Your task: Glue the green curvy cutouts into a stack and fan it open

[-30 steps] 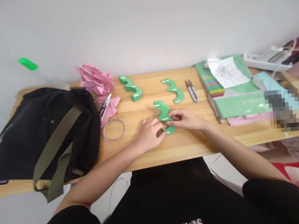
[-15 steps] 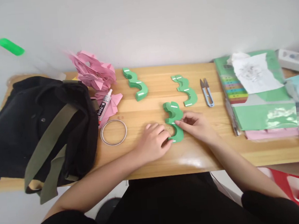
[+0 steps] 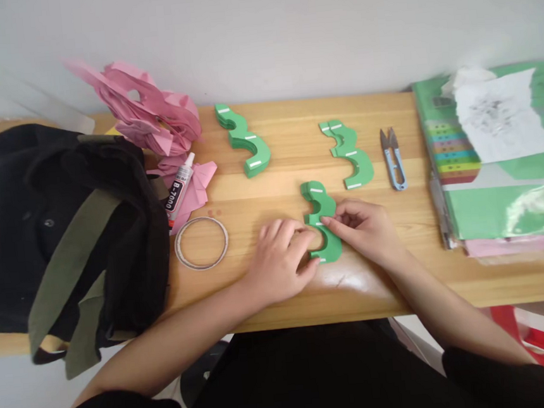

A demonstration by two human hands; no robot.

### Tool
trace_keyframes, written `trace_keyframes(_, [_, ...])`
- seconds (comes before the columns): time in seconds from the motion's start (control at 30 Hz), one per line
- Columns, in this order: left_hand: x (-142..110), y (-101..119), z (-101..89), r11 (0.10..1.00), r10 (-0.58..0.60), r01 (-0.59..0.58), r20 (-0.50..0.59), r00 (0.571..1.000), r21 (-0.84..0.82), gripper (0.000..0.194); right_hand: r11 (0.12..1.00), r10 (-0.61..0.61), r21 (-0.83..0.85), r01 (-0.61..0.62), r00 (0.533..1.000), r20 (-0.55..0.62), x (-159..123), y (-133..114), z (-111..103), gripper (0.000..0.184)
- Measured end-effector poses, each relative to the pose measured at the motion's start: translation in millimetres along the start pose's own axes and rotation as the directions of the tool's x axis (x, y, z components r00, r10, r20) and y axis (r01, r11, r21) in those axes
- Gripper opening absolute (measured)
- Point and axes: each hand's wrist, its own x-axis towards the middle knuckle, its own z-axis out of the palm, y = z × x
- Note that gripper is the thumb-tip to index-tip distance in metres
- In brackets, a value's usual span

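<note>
My right hand (image 3: 367, 230) pinched the green wavy piece (image 3: 330, 208) at its middle, the thumb on the top face by a white strip and the bent fingers at the far edge. My left hand (image 3: 281, 263) was curled at the piece's lower end, its thumb tip against that end; whether its fingers closed on it I could not tell. The piece lay between my two hands on the wooden table (image 3: 275, 194), more white strips at its upper and lower ends.

Just beyond my right hand lay a second green piece (image 3: 350, 143), also marked with white strips, and a little farther out to the right of it the blue-handled snips (image 3: 396, 168), blades pointing away from me. A thick green stack (image 3: 258, 149) sat beyond my left hand.

To the left of my left hand a ring of tape (image 3: 179, 250) lay flat. Past it a B-7000 glue tube (image 3: 178, 192) rested on pink paper (image 3: 203, 179), with a crumpled pink heap (image 3: 150, 113) behind. Farthest left was a black bag (image 3: 19, 207) with an olive strap (image 3: 68, 272). Well out to the right of my right hand lay a green folder (image 3: 519, 198) with a torn white sheet (image 3: 502, 114) on top.
</note>
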Motion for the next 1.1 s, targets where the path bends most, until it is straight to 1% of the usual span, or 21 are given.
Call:
trace_keyframes(0.1, [0, 0, 0.0, 0.999, -0.023, 0.023, -0.011, 1.000, 0.026, 0.041, 0.999, -0.022, -0.050, 0.022, 1.000, -0.007, 1, -1, 1, 0.031])
trace_keyframes(0.17, [1, 0, -0.2, 0.999, -0.016, 0.016, -0.005, 1.000, 0.039, 0.046, 0.997, -0.037, -0.074, 0.035, 0.999, -0.015, 1, -2, 1, 0.030])
trace_keyframes(0.33, [2, 0, -0.5, 0.999, -0.034, 0.033, 0.035, 0.999, 0.038, 0.048, 0.995, -0.046, -0.093, 0.046, 0.999, -0.007, 2, -4, 0, 0.029])
trace_keyframes(0.47, [2, -1, 0.2, 0.999, -0.040, 0.039, 0.045, 0.998, 0.012, 0.051, 0.996, -0.032, -0.086, 0.038, 0.997, 0.073, 1, -5, -6, 0.030])
trace_keyframes(0.57, [2, -2, 0.5, 1.000, -0.029, 0.029, 0.060, 0.998, -0.005, 0.052, 0.995, -0.020, -0.094, 0.030, 0.994, 0.107, -1, -3, -10, 0.032])
trace_keyframes(0.8, [3, -2, -1.3, 0.999, -0.020, 0.022, 0.075, 0.997, -0.026, 0.051, 1.000, -0.012, -0.008, 0.014, 0.985, 0.174, -5, -4, -13, 0.029])
trace_keyframes(0.87, [3, -2, -1.2, 0.999, -0.023, 0.025, 0.073, 0.997, -0.033, 0.051, 0.999, -0.014, -0.033, 0.019, 0.985, 0.173, -4, -8, -14, 0.028])
trace_keyframes(1.0, [3, -2, -0.7, 0.999, -0.026, 0.028, 0.072, 0.997, -0.032, 0.051, 0.989, -0.027, -0.140, 0.050, 0.987, 0.156, 6, -20, -13, 0.028])
trace_keyframes(1.1, [3, -2, -0.3, 0.999, -0.028, 0.029, 0.070, 0.997, -0.022, 0.051, 0.971, -0.045, -0.229, 0.065, 0.995, 0.093, 18, -27, -8, 0.024])
